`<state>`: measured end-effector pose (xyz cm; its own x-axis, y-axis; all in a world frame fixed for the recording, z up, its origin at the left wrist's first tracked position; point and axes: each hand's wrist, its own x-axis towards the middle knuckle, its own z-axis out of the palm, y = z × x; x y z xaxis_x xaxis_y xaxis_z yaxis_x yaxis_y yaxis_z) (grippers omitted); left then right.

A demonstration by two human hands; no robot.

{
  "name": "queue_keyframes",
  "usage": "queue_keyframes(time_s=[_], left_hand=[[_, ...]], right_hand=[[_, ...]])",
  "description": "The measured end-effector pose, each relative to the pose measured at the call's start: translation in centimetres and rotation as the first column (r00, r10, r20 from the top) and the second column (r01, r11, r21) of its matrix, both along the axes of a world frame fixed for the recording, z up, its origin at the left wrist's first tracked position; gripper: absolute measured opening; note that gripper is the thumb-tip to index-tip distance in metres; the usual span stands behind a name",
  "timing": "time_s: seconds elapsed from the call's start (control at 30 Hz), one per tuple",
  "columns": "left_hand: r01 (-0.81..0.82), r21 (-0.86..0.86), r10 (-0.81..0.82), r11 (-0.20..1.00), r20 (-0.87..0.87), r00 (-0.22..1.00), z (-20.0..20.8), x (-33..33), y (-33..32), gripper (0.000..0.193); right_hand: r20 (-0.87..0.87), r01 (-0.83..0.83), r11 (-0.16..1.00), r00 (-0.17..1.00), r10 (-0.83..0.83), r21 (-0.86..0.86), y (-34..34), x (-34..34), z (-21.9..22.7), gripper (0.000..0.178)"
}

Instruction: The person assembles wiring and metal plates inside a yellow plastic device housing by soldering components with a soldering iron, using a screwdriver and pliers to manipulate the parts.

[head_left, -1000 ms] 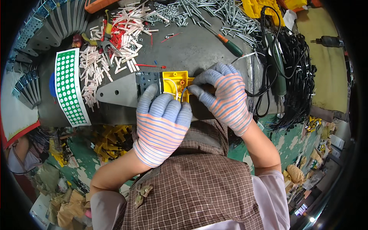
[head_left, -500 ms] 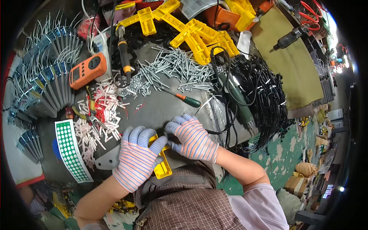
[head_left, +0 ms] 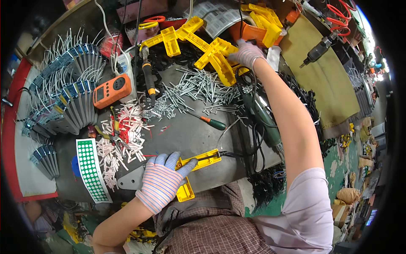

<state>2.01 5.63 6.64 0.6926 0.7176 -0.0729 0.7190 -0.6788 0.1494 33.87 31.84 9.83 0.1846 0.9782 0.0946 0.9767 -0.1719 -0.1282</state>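
My left hand (head_left: pixel 163 180), in a striped glove, is closed on a yellow plastic housing (head_left: pixel 185 192) at the table's near edge, thumb across it. One arm of this open-topped housing extends right. A black cable (head_left: pixel 230 154) lies in its channel and leaves from its right end. My right hand (head_left: pixel 248 54), gloved alike, is stretched far forward over the pile of yellow housings (head_left: pixel 222 70), beside an orange bin (head_left: pixel 237 31). Its fingertips are partly hidden, so whether they grip a housing cannot be told. A screwdriver (head_left: pixel 213 122) with a green handle lies beyond my left hand.
Loose screws (head_left: pixel 203 86) cover the back middle. Pink-white sleeves (head_left: pixel 127 137), pliers (head_left: pixel 113 129) and a green-dotted sheet (head_left: pixel 89 169) lie left, near an orange meter (head_left: pixel 112 90) and rows of wired metal plates (head_left: pixel 78 101). A green power tool (head_left: pixel 264 120) and black cables lie right.
My right hand has left the housing and reached forward to the yellow pile. The black cable now shows in the housing's right arm. My left hand stays on the housing.
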Motion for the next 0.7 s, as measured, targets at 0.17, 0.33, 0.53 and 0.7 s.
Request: queue_keyframes(time_s=[0.17, 0.33, 0.53, 0.7], left_hand=[[-0.017, -0.019, 0.017, 1.0, -0.006, 1.0, -0.6, 0.1, 0.0, 0.06], [-0.013, -0.014, 0.013, 1.0, 0.02, 1.0, -0.5, 0.1, 0.3, 0.061], [0.007, -0.023, -0.005, 1.0, 0.073, 0.997, -0.5, 0.2, 0.8, 0.054], [-0.072, 0.022, 0.07, 0.997, 0.068, 0.995, -2.5, -0.7, 0.2, 0.036]], right_hand=[[-0.206, 0.079, 0.991, 0.977, -0.056, 0.104, 0.6, 0.8, -1.6, 0.068], [0.269, -0.34, 0.478, 0.939, 0.212, 0.81, -6.1, -0.6, 6.3, 0.05], [0.424, -0.85, 0.439, 0.525, 0.738, 0.29, -21.7, -7.6, 5.7, 0.036], [0.16, -0.952, 0.192, 0.233, 0.959, 0.236, -24.7, -11.3, 0.1, 0.053]])
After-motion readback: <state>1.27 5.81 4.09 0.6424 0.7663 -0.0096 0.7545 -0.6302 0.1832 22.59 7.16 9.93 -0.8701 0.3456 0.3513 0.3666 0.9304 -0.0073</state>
